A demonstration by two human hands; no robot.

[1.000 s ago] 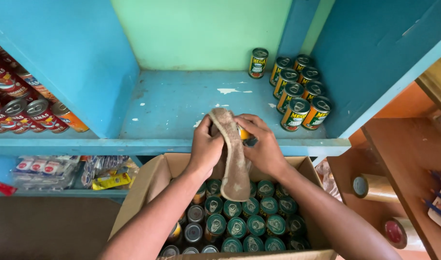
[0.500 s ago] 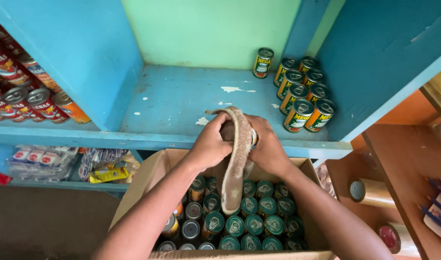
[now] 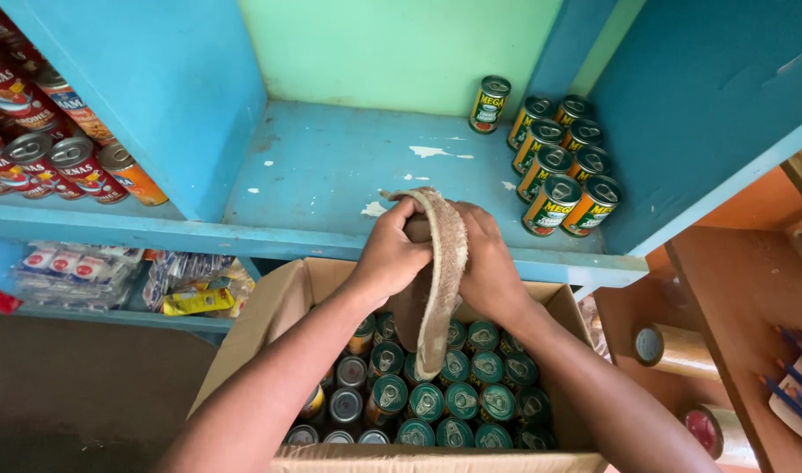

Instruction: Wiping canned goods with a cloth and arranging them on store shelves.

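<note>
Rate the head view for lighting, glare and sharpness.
Head view: soft, even daylight; no strong glare on the blue shelf; both hands, left hand and right hand, and the tan cloth look sharp; wide-angle lens bends the edges; floor at lower left is dim.

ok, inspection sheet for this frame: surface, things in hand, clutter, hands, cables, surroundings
Surface: blue shelf, paint chipped in spots, middle part bare.
Things in hand: tan cloth wrapped between both hands; whatever is inside it is hidden.
Clutter: green-and-yellow cans grouped at the shelf's right, one single can at the back; cardboard box of green-topped cans below.
Hands: left hand and right hand both closed on the cloth.
Cables: nothing seen.
Surroundings: red cans in the left bay, packets on the lower shelf, tape rolls on the right.
</note>
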